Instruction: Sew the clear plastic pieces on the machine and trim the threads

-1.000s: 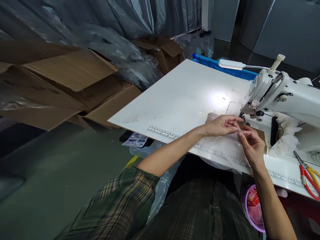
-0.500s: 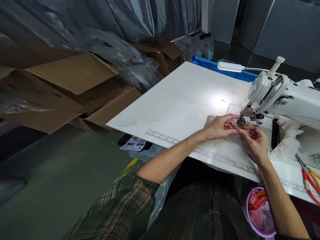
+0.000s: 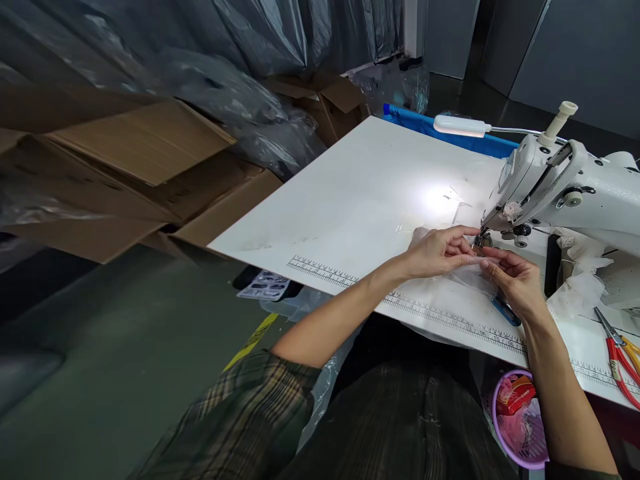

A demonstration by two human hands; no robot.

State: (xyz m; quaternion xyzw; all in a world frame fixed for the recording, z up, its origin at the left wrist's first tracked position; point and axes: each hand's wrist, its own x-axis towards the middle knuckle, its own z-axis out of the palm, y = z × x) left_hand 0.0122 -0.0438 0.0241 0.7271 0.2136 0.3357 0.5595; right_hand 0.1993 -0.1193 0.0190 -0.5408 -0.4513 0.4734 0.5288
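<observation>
A piece of sheer pale fabric (image 3: 473,277) lies on the white table in front of the sewing machine (image 3: 543,180). My left hand (image 3: 443,252) pinches its edge, with the index finger stretched toward the presser foot (image 3: 483,239). Just to the right, my right hand (image 3: 515,277) grips the same edge between thumb and fingers. The fabric runs between both hands close to the needle area, and part of it is hidden under my left hand. A dark blue tool (image 3: 506,311) lies below my right hand, its kind unclear.
Red- and yellow-handled scissors (image 3: 620,360) lie at the right, near more ruffled pale fabric (image 3: 580,283). A ruler strip (image 3: 430,309) lines the table's front edge. Below it stands a purple basket (image 3: 535,460). Cardboard boxes (image 3: 150,147) are on the left, and a lamp (image 3: 461,126) lights the table.
My right hand has shifted slightly right, away from my left, stretching the fabric edge between them. The blue tool shows more now. The view has shifted slightly.
</observation>
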